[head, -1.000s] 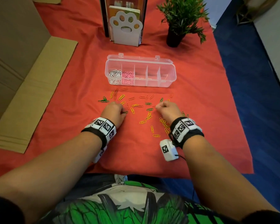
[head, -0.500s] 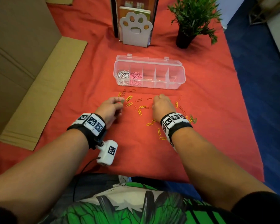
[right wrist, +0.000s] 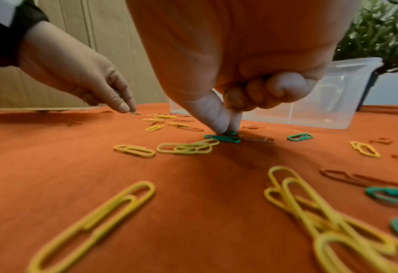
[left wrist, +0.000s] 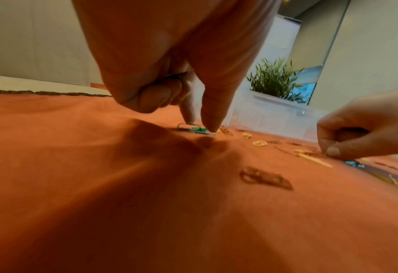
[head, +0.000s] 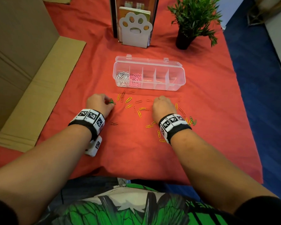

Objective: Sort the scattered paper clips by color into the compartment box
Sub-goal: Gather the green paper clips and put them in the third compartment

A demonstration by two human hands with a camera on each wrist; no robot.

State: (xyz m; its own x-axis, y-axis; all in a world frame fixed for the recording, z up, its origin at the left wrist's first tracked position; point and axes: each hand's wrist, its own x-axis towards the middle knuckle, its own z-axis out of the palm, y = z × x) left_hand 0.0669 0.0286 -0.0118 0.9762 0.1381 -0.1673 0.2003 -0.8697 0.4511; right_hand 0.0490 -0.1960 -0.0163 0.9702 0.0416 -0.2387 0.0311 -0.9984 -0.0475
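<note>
Box [head: 177, 73]: white clips [head: 122, 78] leftmost, pink clips [head: 135, 80] next.
Left hand [head: 99, 103]: pinching green clips [head: 112, 101].
Right hand [head: 163, 106]: pinching green clip [right wrist: 221, 138] on cloth.

No readable text, only square black-and-white marker patterns on both wristbands [head: 89, 116].

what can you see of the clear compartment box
The compartment box is a long, clear plastic case with rounded corners, its hinged lid folded open behind it. Thin dividers split it into five cells in a row. The leftmost cell holds white clips, the next pink clips; the other three look nearly empty. It sits flat on the red cloth, untouched by either hand.
</note>
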